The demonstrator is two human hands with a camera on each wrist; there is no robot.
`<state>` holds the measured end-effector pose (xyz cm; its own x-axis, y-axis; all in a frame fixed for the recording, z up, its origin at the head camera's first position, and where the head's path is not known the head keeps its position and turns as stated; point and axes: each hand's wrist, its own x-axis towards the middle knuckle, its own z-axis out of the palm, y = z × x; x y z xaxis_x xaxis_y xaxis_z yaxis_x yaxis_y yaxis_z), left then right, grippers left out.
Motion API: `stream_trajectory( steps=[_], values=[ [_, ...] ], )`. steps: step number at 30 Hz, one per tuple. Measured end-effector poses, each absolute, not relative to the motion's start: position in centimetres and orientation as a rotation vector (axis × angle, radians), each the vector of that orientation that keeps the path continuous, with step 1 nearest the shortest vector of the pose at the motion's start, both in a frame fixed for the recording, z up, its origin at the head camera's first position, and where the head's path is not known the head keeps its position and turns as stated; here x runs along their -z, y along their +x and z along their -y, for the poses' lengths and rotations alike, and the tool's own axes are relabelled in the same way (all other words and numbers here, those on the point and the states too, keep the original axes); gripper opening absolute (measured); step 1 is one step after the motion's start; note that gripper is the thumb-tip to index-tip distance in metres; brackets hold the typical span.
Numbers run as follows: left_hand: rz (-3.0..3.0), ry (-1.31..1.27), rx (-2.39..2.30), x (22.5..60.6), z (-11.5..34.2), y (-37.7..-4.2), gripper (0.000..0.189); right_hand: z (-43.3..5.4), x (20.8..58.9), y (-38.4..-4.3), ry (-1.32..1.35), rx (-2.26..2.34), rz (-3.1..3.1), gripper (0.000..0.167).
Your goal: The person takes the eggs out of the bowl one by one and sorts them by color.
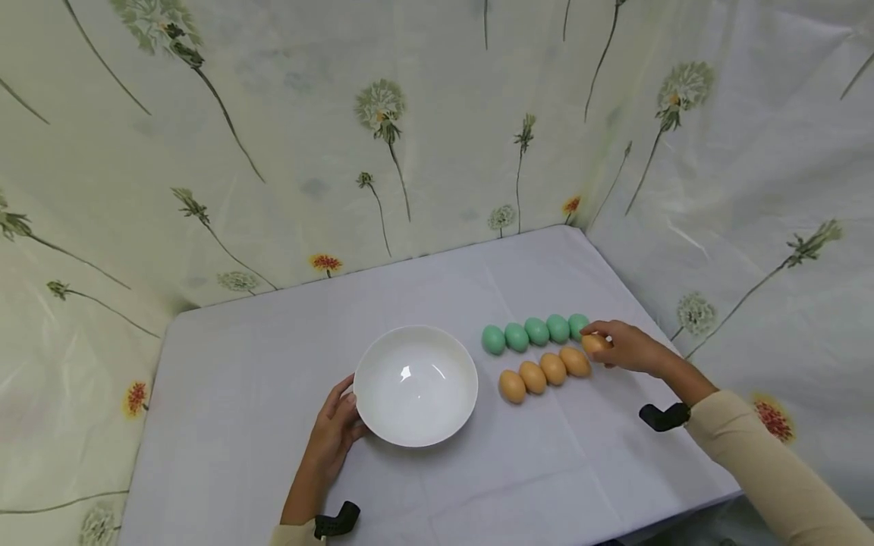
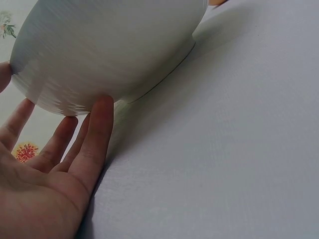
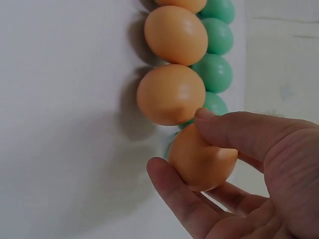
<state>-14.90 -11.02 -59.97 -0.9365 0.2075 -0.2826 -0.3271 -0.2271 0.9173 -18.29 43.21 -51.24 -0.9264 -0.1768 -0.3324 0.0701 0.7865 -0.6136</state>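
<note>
A glossy white bowl [image 1: 416,387] stands upright on the table, its inside bare. The fingers of my left hand [image 1: 332,434] rest against the bowl's outer left side; in the left wrist view they lie nearly straight along its curved wall. At the right end of a row of brown eggs [image 1: 552,369], my right hand [image 1: 631,349] pinches one brown egg [image 3: 202,164] between thumb and fingers. Just behind that row runs a line of green eggs [image 1: 537,331], whose rightmost egg is close to my right fingertips. Whether the held egg touches the table is hard to tell.
A white cloth [image 1: 253,425] covers the table. Behind and beside it hangs a curtain [image 1: 437,152] printed with dandelions. Black wrist pieces [image 1: 664,417] sit on both forearms. The table's right edge runs below my right forearm.
</note>
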Motion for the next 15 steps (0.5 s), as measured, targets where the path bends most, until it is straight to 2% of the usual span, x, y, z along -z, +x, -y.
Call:
stream_trajectory(
  steps=[15],
  values=[
    [-1.706, -0.163, -2.207, 59.8, 11.1, -15.0, 0.050, -43.4, 53.4, -18.2, -0.065, 0.903, -2.597, 0.054]
  ],
)
